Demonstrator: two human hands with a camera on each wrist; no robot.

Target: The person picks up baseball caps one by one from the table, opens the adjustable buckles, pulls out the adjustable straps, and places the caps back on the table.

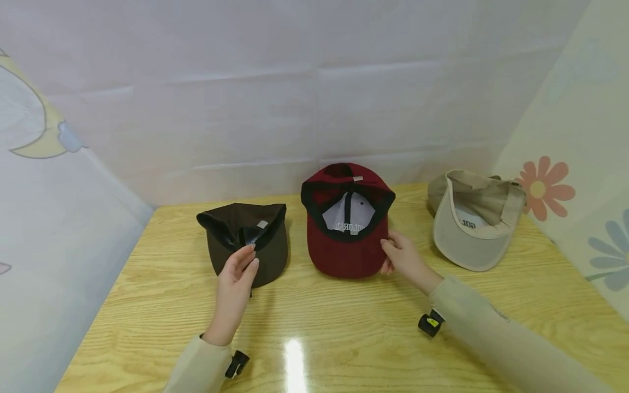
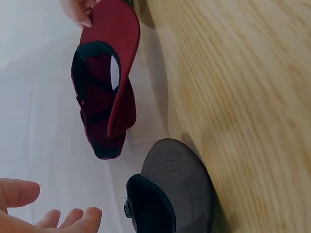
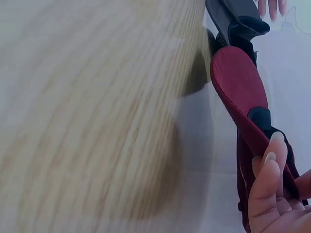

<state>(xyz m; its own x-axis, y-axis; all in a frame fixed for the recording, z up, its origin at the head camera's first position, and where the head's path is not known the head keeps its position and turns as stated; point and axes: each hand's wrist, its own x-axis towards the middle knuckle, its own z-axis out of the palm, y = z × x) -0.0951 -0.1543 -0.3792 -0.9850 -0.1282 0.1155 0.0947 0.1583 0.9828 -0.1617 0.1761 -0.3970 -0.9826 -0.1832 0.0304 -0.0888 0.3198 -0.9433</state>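
Observation:
A dark red baseball cap [image 1: 344, 256], its inside and the light patch within facing me, is in the middle of the head view. My right hand [image 1: 404, 257] pinches the right edge of its brim between thumb and fingers. In the left wrist view the red cap [image 2: 129, 29] is held up off the table, and its shadow shows below. A dark brown cap [image 1: 272, 256] lies on the table to the left, its opening toward me. My left hand [image 1: 237, 281] is over the front of it, thumb and fingers apart with nothing between them.
A beige cap [image 1: 469, 248] sits at the right back of the wooden table [image 1: 334, 333]. Behind the table hangs a white cloth wall [image 1: 245, 136]. A wall with printed flowers [image 1: 545, 188] stands on the right. Each wrist carries a small black camera [image 1: 429, 323].

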